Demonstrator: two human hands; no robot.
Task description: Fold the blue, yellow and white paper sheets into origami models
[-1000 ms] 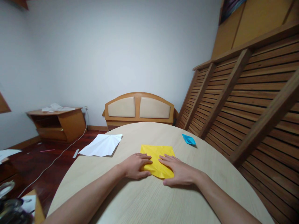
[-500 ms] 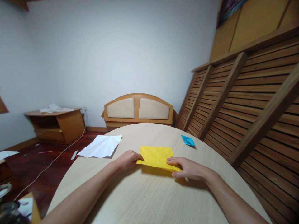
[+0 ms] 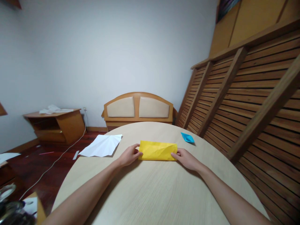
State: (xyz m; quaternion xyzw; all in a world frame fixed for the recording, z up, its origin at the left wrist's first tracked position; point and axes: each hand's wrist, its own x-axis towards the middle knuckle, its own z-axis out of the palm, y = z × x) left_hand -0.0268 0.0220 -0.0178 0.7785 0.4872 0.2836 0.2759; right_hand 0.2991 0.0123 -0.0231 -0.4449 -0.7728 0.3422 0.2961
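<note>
A creased sheet of yellow paper (image 3: pixel 157 151), folded into a long rectangle, is between my two hands near the middle of the table. My left hand (image 3: pixel 130 155) pinches its left edge, thumb in front and fingers behind. At the opposite end my right hand (image 3: pixel 186 158) grips the lower right corner the same way. Beyond the right hand lies a small folded blue paper boat (image 3: pixel 187 137). To the left, a white creased sheet of paper (image 3: pixel 102 145) rests at the table's edge.
The round pale wooden table (image 3: pixel 150 193) fills the foreground. A wooden headboard (image 3: pixel 138 107) stands behind it against the wall. Slatted wooden panels (image 3: pixel 234 103) lean along the right. At left are a low cabinet (image 3: pixel 56 125) and a white cable (image 3: pixel 55 163) on the floor.
The yellow paper has gone from a taller shape with a lifted near edge to a narrower, straighter rectangle. My right hand has shifted from over the paper to its right end.
</note>
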